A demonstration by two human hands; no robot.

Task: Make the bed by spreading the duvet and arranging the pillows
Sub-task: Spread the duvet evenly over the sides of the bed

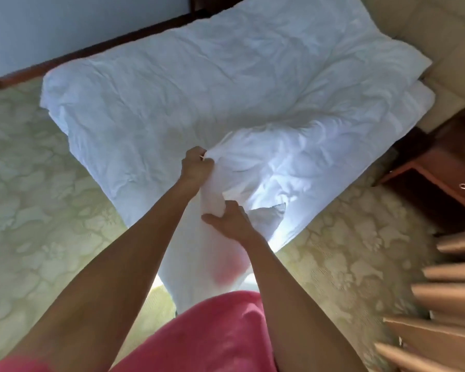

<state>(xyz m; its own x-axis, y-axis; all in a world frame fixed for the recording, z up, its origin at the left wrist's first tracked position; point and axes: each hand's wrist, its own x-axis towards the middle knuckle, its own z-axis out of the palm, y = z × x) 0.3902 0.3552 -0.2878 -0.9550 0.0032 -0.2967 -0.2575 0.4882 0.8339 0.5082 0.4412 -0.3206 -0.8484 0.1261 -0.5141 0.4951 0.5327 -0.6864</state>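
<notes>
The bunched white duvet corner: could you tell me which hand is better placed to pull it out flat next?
Probably the left hand: it pinches the bunched white duvet corner farther out, the right hand grips nearer the body.

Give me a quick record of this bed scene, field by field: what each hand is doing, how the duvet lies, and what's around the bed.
left hand: grips a bunched fold of the duvet
right hand: holds the same gathered edge, nearer the body
duvet: white, wrinkled, spread over the bed, near corner lifted
pillows: none clearly visible
floor: pale patterned carpet
beside bed: wooden nightstand, at right
</notes>
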